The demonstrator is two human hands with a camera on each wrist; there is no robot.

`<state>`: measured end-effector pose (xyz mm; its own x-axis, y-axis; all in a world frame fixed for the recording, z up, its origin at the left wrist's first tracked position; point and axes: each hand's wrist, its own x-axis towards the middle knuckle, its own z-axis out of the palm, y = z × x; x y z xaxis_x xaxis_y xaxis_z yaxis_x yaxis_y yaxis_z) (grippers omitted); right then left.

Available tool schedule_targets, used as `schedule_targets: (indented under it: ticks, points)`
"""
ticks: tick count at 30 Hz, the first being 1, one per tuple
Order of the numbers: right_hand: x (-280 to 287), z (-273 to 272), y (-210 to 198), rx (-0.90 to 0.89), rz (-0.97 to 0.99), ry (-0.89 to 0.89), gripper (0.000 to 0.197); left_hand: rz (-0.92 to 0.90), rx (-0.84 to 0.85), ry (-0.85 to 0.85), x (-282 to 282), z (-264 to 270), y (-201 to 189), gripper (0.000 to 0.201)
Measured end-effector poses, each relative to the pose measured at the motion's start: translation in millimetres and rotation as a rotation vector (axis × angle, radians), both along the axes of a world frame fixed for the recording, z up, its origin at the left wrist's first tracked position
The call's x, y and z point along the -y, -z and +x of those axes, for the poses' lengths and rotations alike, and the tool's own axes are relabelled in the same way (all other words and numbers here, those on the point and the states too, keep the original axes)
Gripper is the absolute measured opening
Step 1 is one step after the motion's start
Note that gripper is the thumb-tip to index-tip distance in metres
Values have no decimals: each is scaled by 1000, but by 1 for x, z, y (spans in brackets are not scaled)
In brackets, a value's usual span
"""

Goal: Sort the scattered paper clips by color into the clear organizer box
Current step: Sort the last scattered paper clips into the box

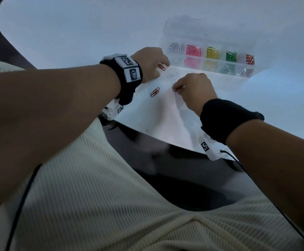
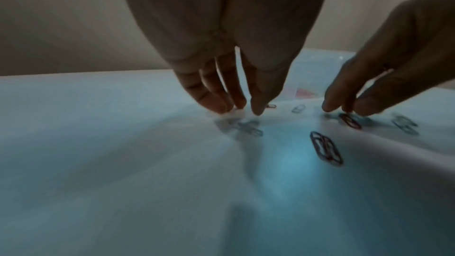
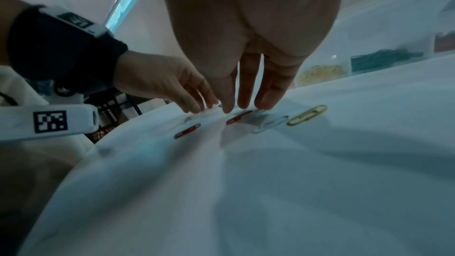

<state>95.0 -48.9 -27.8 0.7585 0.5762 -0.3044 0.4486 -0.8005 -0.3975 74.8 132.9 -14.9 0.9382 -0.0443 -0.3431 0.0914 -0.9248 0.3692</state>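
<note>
The clear organizer box stands at the far right and holds silver, pink, yellow, green and red clips in separate compartments. On the white cloth lie a red clip, a silver clip and a pair of red clips. My left hand points down with straight fingers on the cloth beside the far red clip. My right hand touches the end of another red clip, which lies flat under its fingertips. A yellow clip and a silver one lie just right of that hand.
The box's clear lid stands open behind the compartments. The cloth is wrinkled between my hands. The table's near edge runs close to my lap, with a dark gap below it. More silver clips lie to the right.
</note>
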Motion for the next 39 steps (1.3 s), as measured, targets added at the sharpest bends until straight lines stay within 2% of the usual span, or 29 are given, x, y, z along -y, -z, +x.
schedule_targets:
  ticks: [6, 10, 14, 18, 21, 24, 26, 28, 34, 39]
  points:
    - [5, -2, -2, 125, -162, -68, 24, 112, 21, 31, 10, 3, -1, 26]
    - [5, -2, -9, 125, -245, -78, 29, 118, -5, -7, 14, -1, 0, 27]
    - [4, 1, -11, 40, -279, -61, 37, 97, -29, -28, 16, -9, 0, 26]
    - [4, -1, -10, 80, -263, -111, 26, 68, -31, -24, 20, -14, -4, 22]
    - [6, -3, -8, 127, -268, -136, 20, -14, -14, -120, 21, -12, -15, 17]
    - [7, -4, -3, 127, -241, -124, 23, -159, -36, -324, 10, -11, -27, 9]
    - [8, -4, -2, 103, -192, -101, 26, -229, -47, -402, 2, -10, -32, 12]
    - [8, -3, -3, 72, -138, -67, 28, -219, -60, -433, -6, -8, -35, 14]
    - [9, -1, 1, 21, -180, -84, 28, 8, -246, -288, -3, -12, -31, 24]
    - [5, -1, -3, 32, -266, -85, 28, 162, -266, -83, 21, -23, -22, 32]
